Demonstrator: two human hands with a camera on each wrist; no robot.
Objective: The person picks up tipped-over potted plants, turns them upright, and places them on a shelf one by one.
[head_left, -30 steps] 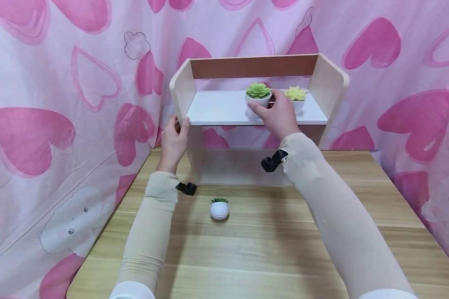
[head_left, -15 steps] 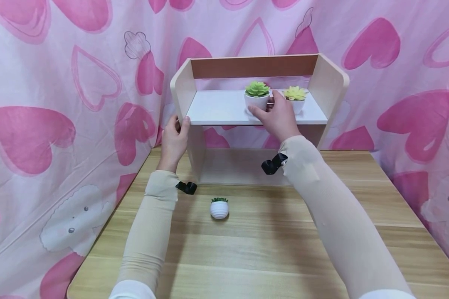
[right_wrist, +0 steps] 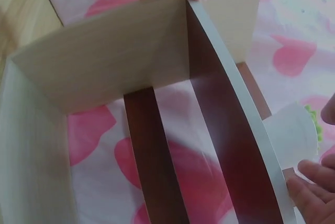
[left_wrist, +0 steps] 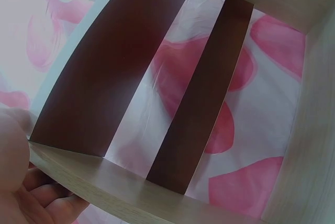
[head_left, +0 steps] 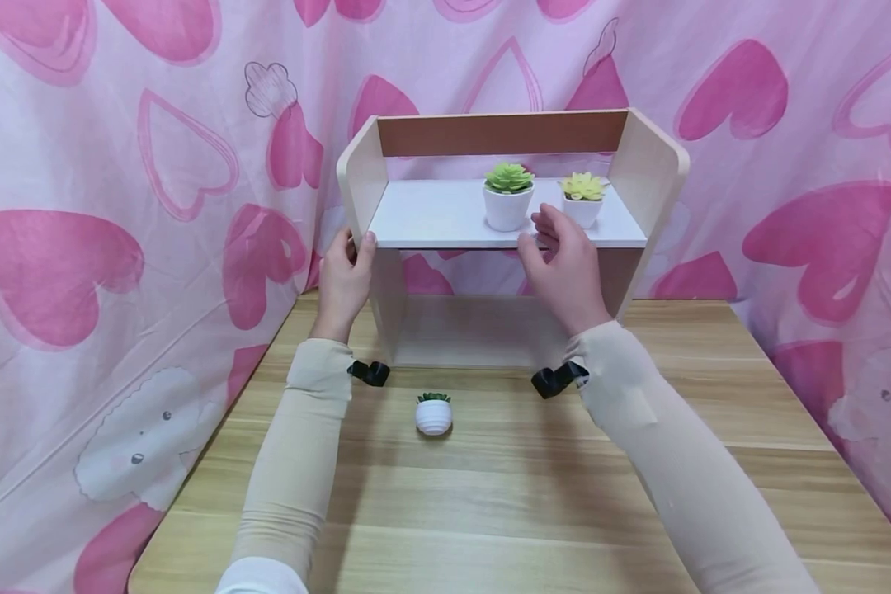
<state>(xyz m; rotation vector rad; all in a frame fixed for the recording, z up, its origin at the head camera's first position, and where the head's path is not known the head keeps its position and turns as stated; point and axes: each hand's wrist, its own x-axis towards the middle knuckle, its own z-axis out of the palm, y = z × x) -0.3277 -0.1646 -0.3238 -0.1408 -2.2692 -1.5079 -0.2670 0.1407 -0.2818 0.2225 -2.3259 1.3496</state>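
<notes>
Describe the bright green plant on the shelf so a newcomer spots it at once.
Find the shelf unit on the wooden table. On its white upper board, the green succulent stands in a white pot, left of the yellow succulent. Bright green sets it apart from that neighbour and the darker plant below.

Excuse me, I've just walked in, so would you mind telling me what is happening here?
A person's left hand grips the left side panel of a small shelf unit. Their right hand holds nothing, its fingers loosely bent near two potted plants. The green succulent and the yellow-green succulent stand upright on the white upper shelf, apart from each other. A smaller plant in a ribbed white pot stands on the table in front.
</notes>
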